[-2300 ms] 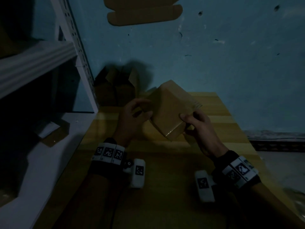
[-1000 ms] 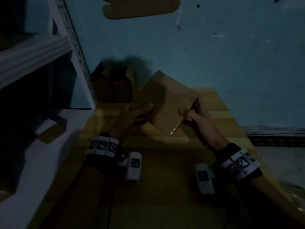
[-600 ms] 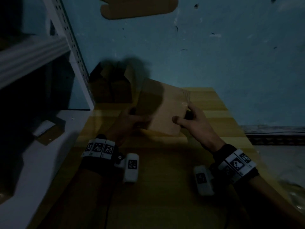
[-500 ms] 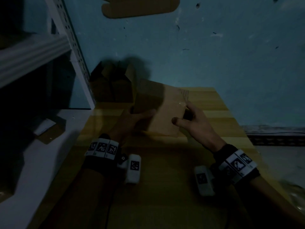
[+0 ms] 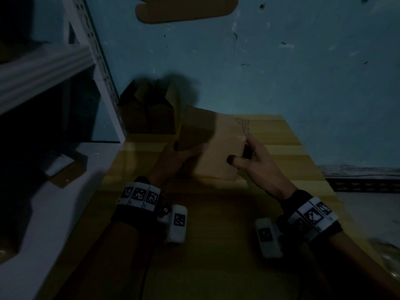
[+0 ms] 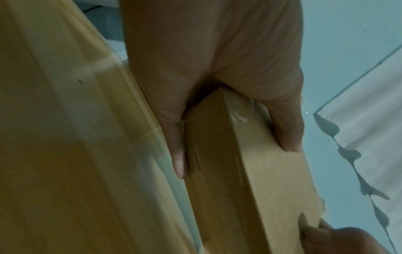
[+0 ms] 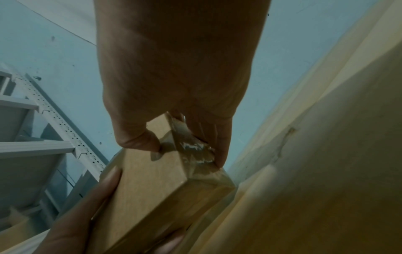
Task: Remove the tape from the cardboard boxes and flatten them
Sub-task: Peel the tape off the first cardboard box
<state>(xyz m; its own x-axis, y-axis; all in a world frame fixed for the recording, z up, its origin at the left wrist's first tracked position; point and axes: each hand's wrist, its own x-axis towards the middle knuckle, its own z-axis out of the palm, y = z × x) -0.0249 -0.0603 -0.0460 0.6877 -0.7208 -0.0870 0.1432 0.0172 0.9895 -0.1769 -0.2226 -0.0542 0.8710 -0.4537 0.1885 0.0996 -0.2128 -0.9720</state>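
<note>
A small closed cardboard box (image 5: 218, 146) is held above the wooden table (image 5: 216, 245), tilted, between both hands. My left hand (image 5: 179, 154) grips its left corner, thumb on one face and fingers on the adjoining face, as the left wrist view shows on the box (image 6: 256, 171). My right hand (image 5: 249, 156) holds the right edge with the thumb on the broad face and fingers behind. In the right wrist view the box (image 7: 152, 185) has clear tape (image 7: 193, 151) wrapped over its corner, and the right fingertips press on that tape.
An opened cardboard box (image 5: 149, 113) stands at the table's far left corner against the blue wall. A white metal shelf rack (image 5: 65, 83) rises at the left, with a flat cardboard piece (image 5: 65, 169) on its lower shelf. More cardboard (image 5: 186, 7) shows at the top edge.
The box has been turned from a diamond pose to a squarer, tilted one and lowered slightly. My left hand shifted to the box's left corner; my right hand moved along the right edge.
</note>
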